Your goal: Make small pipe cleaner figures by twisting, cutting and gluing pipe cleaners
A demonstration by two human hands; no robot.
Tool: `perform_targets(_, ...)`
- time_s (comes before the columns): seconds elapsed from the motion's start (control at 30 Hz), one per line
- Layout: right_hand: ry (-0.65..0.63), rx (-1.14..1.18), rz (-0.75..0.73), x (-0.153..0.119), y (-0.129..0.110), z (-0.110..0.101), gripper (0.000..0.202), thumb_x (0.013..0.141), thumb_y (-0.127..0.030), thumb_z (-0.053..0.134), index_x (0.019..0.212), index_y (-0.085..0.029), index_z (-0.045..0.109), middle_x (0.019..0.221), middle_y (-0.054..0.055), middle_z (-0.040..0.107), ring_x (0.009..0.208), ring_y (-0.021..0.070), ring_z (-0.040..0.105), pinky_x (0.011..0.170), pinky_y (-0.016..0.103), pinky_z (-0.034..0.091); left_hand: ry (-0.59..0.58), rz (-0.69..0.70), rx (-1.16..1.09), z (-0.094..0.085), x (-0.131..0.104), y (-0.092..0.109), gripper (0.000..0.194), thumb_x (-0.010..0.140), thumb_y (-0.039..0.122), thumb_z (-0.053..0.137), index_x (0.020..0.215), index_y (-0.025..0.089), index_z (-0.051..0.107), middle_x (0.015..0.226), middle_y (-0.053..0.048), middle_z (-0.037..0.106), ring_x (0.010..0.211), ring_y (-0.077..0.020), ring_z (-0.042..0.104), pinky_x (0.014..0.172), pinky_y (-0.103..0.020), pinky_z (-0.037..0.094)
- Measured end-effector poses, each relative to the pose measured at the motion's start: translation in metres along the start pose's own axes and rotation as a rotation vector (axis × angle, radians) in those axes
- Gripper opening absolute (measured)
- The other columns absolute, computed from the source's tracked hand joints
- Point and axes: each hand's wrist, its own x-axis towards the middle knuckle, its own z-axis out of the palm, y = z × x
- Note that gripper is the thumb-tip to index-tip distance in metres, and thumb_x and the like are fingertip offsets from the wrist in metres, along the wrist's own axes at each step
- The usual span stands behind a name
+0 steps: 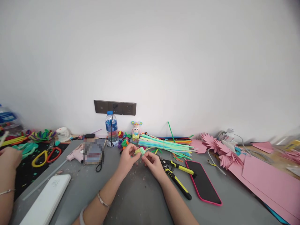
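Note:
My left hand (127, 158) pinches a small yellow and pale green pipe cleaner piece (142, 151) between thumb and fingers. On its other side, the fingertips of my right hand (153, 164) close on the pale green end. Both hands are raised a little over the grey mat, close together. Just behind them lies a bundle of pastel pipe cleaners (164, 144). Yellow and black pliers (178, 178) rest beside my right forearm, partly covered by my hand. The piece is small, and how it is twisted cannot be made out.
A phone (205, 182) lies right of the pliers, near pink paper sheets (269, 184). To the left are a white power bank (47, 200), a pink glue gun (75, 153), scissors (47, 157) and a water bottle (111, 128). Another person's hand (10, 157) is at the far left.

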Motion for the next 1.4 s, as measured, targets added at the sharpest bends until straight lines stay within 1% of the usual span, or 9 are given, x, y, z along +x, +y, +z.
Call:
perform_targets(0.13, 0.007, 0.019, -0.011, 0.0, -0.003, -0.001, 0.038, 0.076, -0.057, 0.066, 0.072, -0.021, 0.052, 0.064, -0.003, 0.049, 0.055, 0.0117, 0.045, 0.05, 0.024, 0.039, 0.005, -0.109, -0.147, -0.002, 0.001, 0.007, 0.035, 0.063, 0.036, 0.077, 0.072, 0.02, 0.048, 0.068, 0.003, 0.063, 0.066, -0.0136, 0.06, 0.061, -0.021, 0.043)
perform_targets(0.23, 0.017, 0.057, -0.047, -0.001, -0.006, -0.001, 0.035, 0.074, -0.051, 0.071, 0.085, -0.022, 0.054, 0.072, -0.002, 0.053, 0.061, 0.013, 0.049, 0.055, 0.025, 0.042, -0.004, -0.212, -0.213, -0.002, 0.0, 0.011, 0.042, 0.061, 0.044, 0.079, 0.072, 0.02, 0.046, 0.064, 0.005, 0.059, 0.057, -0.0102, 0.055, 0.053, -0.02, 0.04)
perform_targets(0.4, -0.034, 0.1, -0.076, -0.001, -0.005, -0.002, 0.043, 0.072, -0.044, 0.075, 0.107, -0.025, 0.056, 0.082, 0.001, 0.058, 0.074, 0.0167, 0.055, 0.066, 0.029, 0.046, -0.106, -0.297, -0.3, -0.005, -0.001, 0.01, 0.043, 0.062, 0.043, 0.081, 0.077, 0.019, 0.049, 0.07, 0.004, 0.06, 0.057, -0.0084, 0.053, 0.052, -0.018, 0.038)
perform_targets(0.6, -0.034, 0.114, -0.084, 0.0, -0.002, -0.001, 0.046, 0.067, -0.049, 0.077, 0.101, -0.025, 0.059, 0.085, 0.003, 0.062, 0.076, 0.0188, 0.058, 0.067, 0.03, 0.048, -0.191, -0.369, -0.316, -0.004, -0.003, 0.01, 0.047, 0.06, 0.042, 0.083, 0.082, 0.02, 0.048, 0.071, 0.004, 0.059, 0.053, -0.0068, 0.049, 0.05, -0.019, 0.036)
perform_targets(0.8, 0.0, 0.113, -0.106, -0.001, -0.008, 0.0, 0.036, 0.07, -0.05, 0.075, 0.089, -0.024, 0.059, 0.084, 0.004, 0.063, 0.079, 0.0205, 0.059, 0.068, 0.031, 0.048, -0.227, -0.316, -0.325, 0.004, -0.006, 0.009, 0.042, 0.063, 0.039, 0.081, 0.077, 0.019, 0.046, 0.072, 0.004, 0.059, 0.059, -0.0075, 0.048, 0.052, -0.018, 0.034)
perform_targets(0.97, 0.054, 0.055, -0.113, -0.002, -0.01, -0.001, 0.03, 0.076, -0.046, 0.07, 0.091, -0.022, 0.06, 0.084, 0.004, 0.062, 0.076, 0.0189, 0.058, 0.066, 0.03, 0.047, -0.232, -0.2, -0.159, 0.004, -0.005, 0.009, 0.039, 0.061, 0.035, 0.08, 0.069, 0.018, 0.045, 0.065, 0.006, 0.052, 0.057, -0.0078, 0.045, 0.053, -0.019, 0.035)
perform_targets(1.1, 0.074, 0.031, -0.145, -0.003, -0.009, -0.004, 0.032, 0.081, -0.048, 0.065, 0.101, -0.022, 0.062, 0.085, 0.003, 0.059, 0.068, 0.0155, 0.054, 0.061, 0.027, 0.045, -0.212, -0.205, -0.105, -0.002, -0.003, 0.007, 0.036, 0.067, 0.04, 0.075, 0.073, 0.019, 0.046, 0.065, 0.005, 0.051, 0.056, -0.0087, 0.046, 0.051, -0.019, 0.038)
perform_targets(1.23, -0.013, -0.052, -0.14, -0.004, -0.008, -0.004, 0.041, 0.08, -0.039, 0.067, 0.117, -0.024, 0.057, 0.095, 0.004, 0.058, 0.07, 0.0147, 0.054, 0.063, 0.028, 0.047, -0.232, -0.182, -0.026, -0.012, 0.0, 0.003, 0.029, 0.073, 0.037, 0.069, 0.08, 0.02, 0.047, 0.067, 0.005, 0.053, 0.051, -0.0083, 0.046, 0.044, -0.018, 0.036)
perform_targets(1.4, -0.095, -0.176, -0.133, -0.005, -0.005, -0.001, 0.025, 0.086, -0.031, 0.059, 0.109, -0.022, 0.059, 0.09, 0.003, 0.06, 0.068, 0.0148, 0.054, 0.061, 0.027, 0.044, -0.262, 0.0, 0.216, -0.018, 0.001, -0.001, 0.016, 0.072, 0.018, 0.063, 0.082, 0.018, 0.051, 0.078, 0.002, 0.055, 0.06, -0.0091, 0.051, 0.055, -0.019, 0.041)
